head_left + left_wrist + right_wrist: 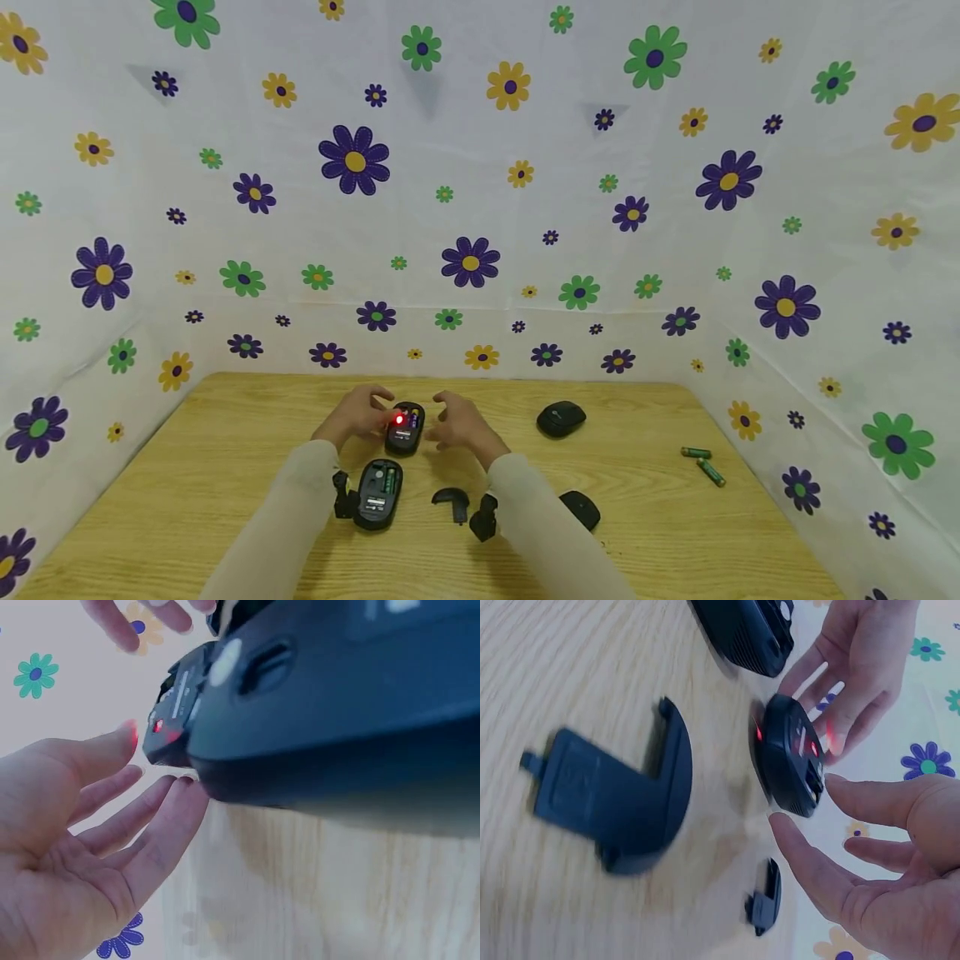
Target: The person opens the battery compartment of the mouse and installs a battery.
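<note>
An upturned black computer mouse [403,440] lies on the table, a red light glowing on its underside and purple-and-yellow batteries in its uncovered compartment. My left hand [365,414] is at its left side, thumb by the red light and fingers extended loosely, as the left wrist view shows. On the other side, my right hand [459,423] has its thumb and forefinger spread at the mouse's edge [784,761]. Nearer to me, a second upturned mouse [377,502] shows green batteries. A black battery cover [452,497] lies right of it; a smaller-looking cover [763,904] shows in the right wrist view.
A black mouse [561,419] stands upright at the back right. Partly behind my right sleeve is another black rounded object [581,508]. Two green batteries, one [696,452] behind the other [710,472], lie far right. Flowered white cloth [420,225] walls the wooden table [660,533].
</note>
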